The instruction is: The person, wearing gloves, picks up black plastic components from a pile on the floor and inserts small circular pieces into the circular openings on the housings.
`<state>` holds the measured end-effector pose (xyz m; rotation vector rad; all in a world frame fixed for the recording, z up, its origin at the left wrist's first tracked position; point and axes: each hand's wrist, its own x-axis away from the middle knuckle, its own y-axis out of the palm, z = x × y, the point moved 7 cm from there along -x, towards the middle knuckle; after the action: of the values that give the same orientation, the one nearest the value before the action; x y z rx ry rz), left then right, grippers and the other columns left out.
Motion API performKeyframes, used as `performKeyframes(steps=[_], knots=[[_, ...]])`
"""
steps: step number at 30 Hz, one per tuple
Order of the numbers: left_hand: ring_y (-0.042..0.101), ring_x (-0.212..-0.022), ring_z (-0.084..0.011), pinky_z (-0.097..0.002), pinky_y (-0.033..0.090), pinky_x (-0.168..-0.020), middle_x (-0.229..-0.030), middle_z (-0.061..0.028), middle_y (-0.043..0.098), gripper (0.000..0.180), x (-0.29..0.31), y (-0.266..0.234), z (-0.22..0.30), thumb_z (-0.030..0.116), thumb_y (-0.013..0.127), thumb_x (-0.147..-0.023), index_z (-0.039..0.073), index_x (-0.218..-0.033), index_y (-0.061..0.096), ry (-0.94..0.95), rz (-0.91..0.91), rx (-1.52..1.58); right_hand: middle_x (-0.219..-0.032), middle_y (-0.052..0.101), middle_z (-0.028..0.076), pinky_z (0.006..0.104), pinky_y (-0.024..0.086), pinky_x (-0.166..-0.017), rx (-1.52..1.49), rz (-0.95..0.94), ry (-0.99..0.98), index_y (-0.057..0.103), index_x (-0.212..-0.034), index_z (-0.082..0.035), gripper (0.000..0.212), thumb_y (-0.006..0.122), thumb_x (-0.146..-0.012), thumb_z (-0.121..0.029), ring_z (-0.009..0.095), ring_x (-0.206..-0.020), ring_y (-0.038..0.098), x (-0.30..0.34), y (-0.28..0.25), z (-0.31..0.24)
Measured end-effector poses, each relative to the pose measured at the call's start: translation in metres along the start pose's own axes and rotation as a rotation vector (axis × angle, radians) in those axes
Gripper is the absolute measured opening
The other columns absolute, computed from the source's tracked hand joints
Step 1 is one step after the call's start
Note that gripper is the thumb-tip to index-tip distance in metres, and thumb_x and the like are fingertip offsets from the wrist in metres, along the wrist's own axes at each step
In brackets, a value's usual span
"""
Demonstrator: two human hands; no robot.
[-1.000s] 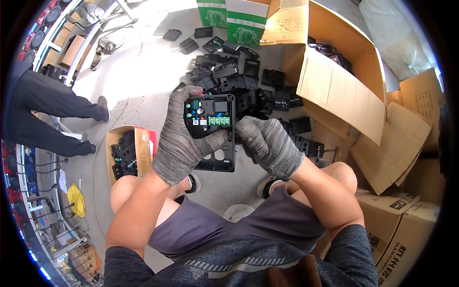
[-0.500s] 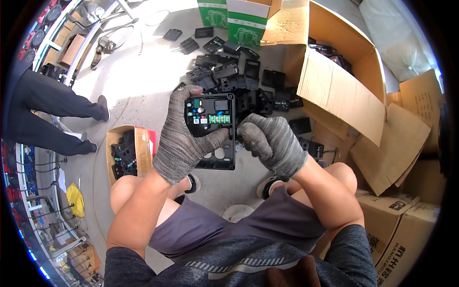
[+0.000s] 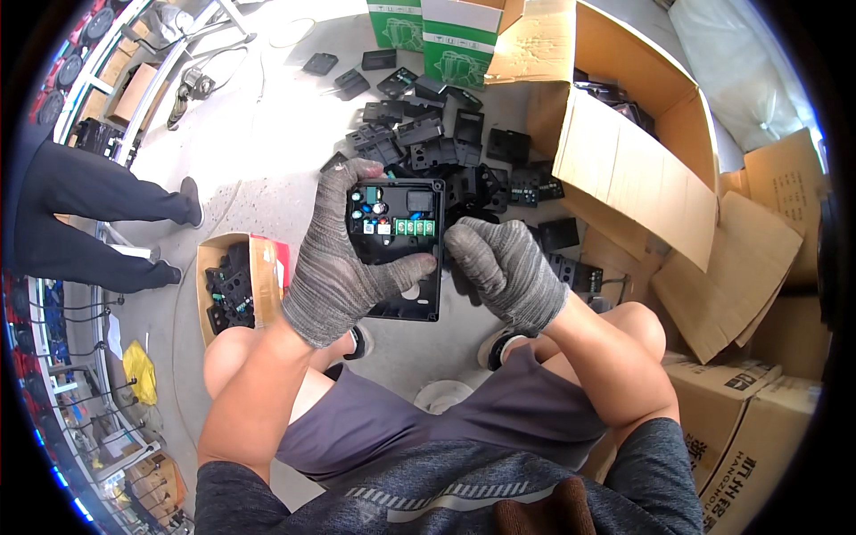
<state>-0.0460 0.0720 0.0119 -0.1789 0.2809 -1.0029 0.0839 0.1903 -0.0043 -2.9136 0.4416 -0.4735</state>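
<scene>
Shifting slightly rightward: left hand (image 3: 330, 267) and black housing (image 3: 403, 249)

Above the floor (image 3: 419, 357), short of the heap of black parts (image 3: 432, 134), the left hand is grasping the housing; the right hand (image 3: 508, 267) is curling just beside its right edge, whether gripping anything cannot be told; the left thumb (image 3: 412, 270) is crossing lower, seemingly steadying it; the green terminal strip (image 3: 415, 228) is showing.

Black casing (image 3: 428, 290), green terminal block (image 3: 415, 228)
Beside the casing, streaked grey gloves (image 3: 328, 267); beyond it, a green-and-white carton (image 3: 459, 52).
</scene>
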Motion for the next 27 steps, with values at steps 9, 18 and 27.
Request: performKeyframes(steps=[9,18,27], knots=[[0.056,-0.119,-0.0221,-0.0347,0.053,-0.100,-0.132,-0.0129,0.048,0.094,-0.001,-0.005,0.000,0.014,0.095,-0.065,0.008,-0.139,0.038,0.039,0.060,-0.012,-0.074,0.064,0.012,0.0341,0.053,-0.061,0.297,0.128,-0.417,0.062,-0.104,-0.002,0.024,0.073,-0.089,-0.017,0.025,-0.064,0.067,0.005,-0.009,-0.024],[0.055,-0.119,-0.0215,-0.0352,0.052,-0.101,-0.130,-0.0129,0.048,0.097,-0.004,-0.005,-0.001,0.017,0.096,-0.064,0.008,-0.140,0.036,-0.024,0.051,0.027,-0.081,0.066,0.014,0.0353,0.056,-0.063,0.217,0.198,-0.564,0.059,-0.113,-0.003,0.032,0.074,-0.086,-0.014,0.023,-0.070,0.070,0.012,-0.010,-0.030],[0.058,-0.114,-0.0207,-0.0336,0.054,-0.097,-0.127,-0.0122,0.049,0.097,-0.001,-0.003,-0.006,0.019,0.096,-0.064,0.008,-0.139,0.035,-0.007,0.053,0.102,-0.066,0.061,0.011,0.0345,0.052,-0.056,0.114,0.025,-0.250,0.060,-0.100,-0.001,0.030,0.072,-0.093,-0.028,0.022,-0.060,0.066,0.001,-0.007,-0.006]])
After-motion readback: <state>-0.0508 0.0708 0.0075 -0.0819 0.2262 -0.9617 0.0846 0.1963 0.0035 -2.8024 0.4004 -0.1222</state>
